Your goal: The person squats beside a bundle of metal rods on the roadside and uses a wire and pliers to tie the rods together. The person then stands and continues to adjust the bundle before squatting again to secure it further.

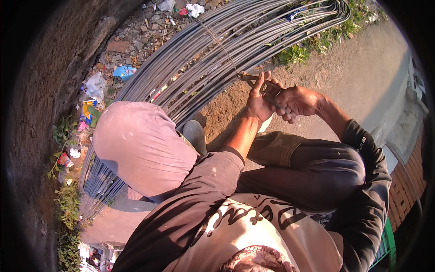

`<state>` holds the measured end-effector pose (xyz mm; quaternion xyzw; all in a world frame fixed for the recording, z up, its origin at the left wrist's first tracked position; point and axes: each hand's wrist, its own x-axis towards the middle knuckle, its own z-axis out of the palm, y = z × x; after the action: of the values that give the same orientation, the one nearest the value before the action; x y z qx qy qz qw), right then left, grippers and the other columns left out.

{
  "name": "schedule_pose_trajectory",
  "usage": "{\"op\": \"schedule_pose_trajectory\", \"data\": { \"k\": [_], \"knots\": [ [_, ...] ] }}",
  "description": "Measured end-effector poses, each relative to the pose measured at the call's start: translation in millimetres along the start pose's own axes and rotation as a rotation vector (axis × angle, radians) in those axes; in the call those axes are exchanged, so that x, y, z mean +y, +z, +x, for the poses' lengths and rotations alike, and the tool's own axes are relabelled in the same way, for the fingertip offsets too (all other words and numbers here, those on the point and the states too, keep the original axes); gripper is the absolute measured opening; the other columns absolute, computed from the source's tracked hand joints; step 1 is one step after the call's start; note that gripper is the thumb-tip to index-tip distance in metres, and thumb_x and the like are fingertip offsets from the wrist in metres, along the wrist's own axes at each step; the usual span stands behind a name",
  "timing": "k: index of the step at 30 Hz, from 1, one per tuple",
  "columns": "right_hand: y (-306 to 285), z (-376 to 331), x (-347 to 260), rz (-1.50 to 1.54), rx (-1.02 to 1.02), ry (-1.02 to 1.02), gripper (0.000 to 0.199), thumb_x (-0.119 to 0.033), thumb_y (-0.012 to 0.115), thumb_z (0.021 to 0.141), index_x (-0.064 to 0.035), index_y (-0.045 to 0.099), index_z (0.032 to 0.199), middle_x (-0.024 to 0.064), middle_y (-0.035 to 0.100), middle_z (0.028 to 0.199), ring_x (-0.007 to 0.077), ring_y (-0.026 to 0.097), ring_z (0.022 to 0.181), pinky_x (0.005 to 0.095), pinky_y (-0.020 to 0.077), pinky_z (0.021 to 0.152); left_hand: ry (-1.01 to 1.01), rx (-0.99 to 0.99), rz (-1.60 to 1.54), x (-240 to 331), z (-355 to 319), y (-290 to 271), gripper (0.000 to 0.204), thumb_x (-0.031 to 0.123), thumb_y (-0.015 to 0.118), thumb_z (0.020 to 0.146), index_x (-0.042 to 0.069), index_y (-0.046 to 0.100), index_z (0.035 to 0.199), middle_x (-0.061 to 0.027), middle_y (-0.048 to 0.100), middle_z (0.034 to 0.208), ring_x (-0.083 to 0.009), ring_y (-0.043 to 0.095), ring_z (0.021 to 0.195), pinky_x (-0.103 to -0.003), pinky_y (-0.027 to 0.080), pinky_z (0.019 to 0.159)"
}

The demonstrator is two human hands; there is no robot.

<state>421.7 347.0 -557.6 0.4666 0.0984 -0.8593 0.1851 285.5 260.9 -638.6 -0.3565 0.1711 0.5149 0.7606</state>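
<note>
Both of my hands are at a pair of worn, dark metal pincers point(268, 89), held in front of my knees at the near edge of a long bundle of steel rods point(195, 63). My left hand point(258, 105) grips the pincers from the left, thumb up along the tool. Around the handles from the right curl the fingers of my right hand point(301, 100). A thin tie wire point(219, 45) crosses the rods and runs down to the jaws. Whether the jaws bite the wire is too small to tell.
A rough wall point(41, 113) rises on the left, with litter such as a white plastic bag point(94, 86) at its foot. My bent left knee point(140, 145) hides part of the rods. Low plants point(292, 54) grow beside the concrete path point(362, 63). Wooden slats point(408, 181) stand at the right.
</note>
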Motion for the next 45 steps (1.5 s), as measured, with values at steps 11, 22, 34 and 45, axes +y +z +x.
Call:
{"op": "schedule_pose_trajectory", "data": {
  "k": [11,22,34,45],
  "knots": [
    [8,12,-18,-1.028,0.467,0.003,0.038,-0.025,0.066,0.087,0.0066,0.062,0.108,0.0212,0.068,0.097,0.0289,0.070,0.095,0.0441,0.0565,0.080,0.093,0.356,0.126,1,81,-46,0.043,0.048,0.047,0.104,0.013,0.040,0.082,-0.0025,0.041,0.063,-0.0192,0.043,0.051,-0.042,0.050,0.056],
    [17,26,-17,-1.554,0.696,-0.053,0.034,-0.021,0.048,0.094,0.0019,0.064,0.113,0.0248,0.070,0.101,0.0395,0.069,0.095,0.0485,0.0548,0.084,0.176,0.294,-0.006,-6,43,3,0.045,0.050,0.072,0.090,0.010,0.056,0.077,-0.0045,0.058,0.066,-0.0215,0.062,0.061,-0.035,0.052,0.058],
    [6,4,-29,-0.955,0.334,-0.067,0.034,-0.028,0.056,0.089,0.0028,0.062,0.075,0.0105,0.060,0.062,0.0207,0.062,0.053,0.0366,0.0504,0.049,0.027,0.450,0.452,-6,23,13,0.075,0.071,0.067,0.083,-0.002,0.053,0.095,-0.0157,0.059,0.081,-0.0261,0.059,0.068,-0.041,0.049,0.064],
    [-15,30,-9,0.079,-0.087,0.057,0.038,-0.034,0.047,0.100,-0.0005,0.063,0.110,0.0091,0.066,0.084,0.0204,0.066,0.070,0.0350,0.0559,0.064,0.005,0.038,-0.154,21,34,-9,0.037,0.032,0.057,0.102,0.012,0.044,0.074,-0.0006,0.041,0.064,-0.0174,0.047,0.063,-0.042,0.056,0.079]
  ]
}}
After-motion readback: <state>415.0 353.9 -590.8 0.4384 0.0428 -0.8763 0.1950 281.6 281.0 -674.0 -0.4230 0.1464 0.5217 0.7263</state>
